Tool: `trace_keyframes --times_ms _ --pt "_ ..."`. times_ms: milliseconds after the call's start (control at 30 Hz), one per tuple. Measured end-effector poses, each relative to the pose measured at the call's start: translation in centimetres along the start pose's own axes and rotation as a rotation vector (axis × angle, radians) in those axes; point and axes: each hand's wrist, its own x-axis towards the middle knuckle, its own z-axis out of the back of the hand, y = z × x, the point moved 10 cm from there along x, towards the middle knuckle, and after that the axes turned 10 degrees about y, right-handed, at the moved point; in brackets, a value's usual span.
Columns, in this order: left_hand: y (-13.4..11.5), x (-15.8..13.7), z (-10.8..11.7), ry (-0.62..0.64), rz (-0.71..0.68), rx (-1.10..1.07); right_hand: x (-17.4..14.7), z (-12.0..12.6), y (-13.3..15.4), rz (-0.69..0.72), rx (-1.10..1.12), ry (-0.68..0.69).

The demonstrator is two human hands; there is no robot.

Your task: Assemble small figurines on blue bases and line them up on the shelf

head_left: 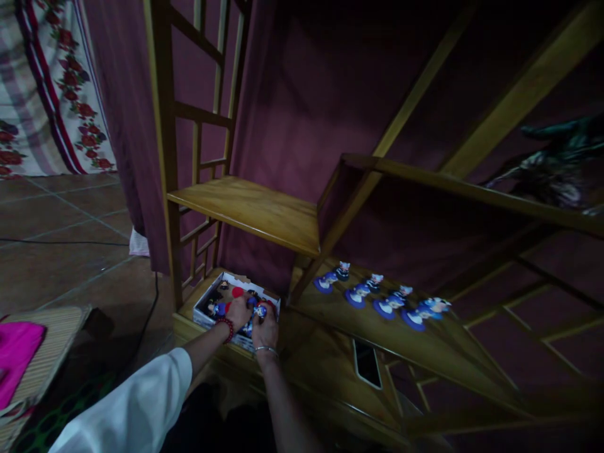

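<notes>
A shallow white cardboard box (201,309) sits on the low wooden shelf, with several small figurines (218,308) in red, blue and black lying inside. My left hand (239,312), with a red bead bracelet, reaches into the box with its fingers curled down; what they grip is hidden. Close beside it, at the box's right end, my right hand (267,329) wears a silver bangle and is closed around a small blue-haired figurine (259,311). The figurine's lower part is covered by the fingers.
Several figurines on round purple bases (391,304) stand in a row on the shelf at right. A phone (367,363) lies on the lower board. Above the box juts a wooden shelf (255,211). A pink cloth (19,352) rests on a woven mat at left.
</notes>
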Motion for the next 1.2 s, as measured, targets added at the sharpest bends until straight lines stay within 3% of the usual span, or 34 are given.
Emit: trace_keyframes --times_ms 233,467,733,1200 --pt "-2.5 -4.5 -0.1 0.057 -0.092 -0.268 -2.7 3.0 0.7 0.0 0.064 -0.025" --pt "-4.3 -8.4 -0.9 0.156 -0.071 -0.582 -5.9 7.1 2.5 0.011 0.063 -0.017" --pt "-6.4 -12.8 -1.5 0.292 -0.093 -0.94 -8.1 9.3 2.7 0.038 0.142 0.033" --pt "-9.1 -17.9 -1.2 0.449 -0.247 -1.175 -11.2 12.6 4.4 0.126 0.27 0.063"
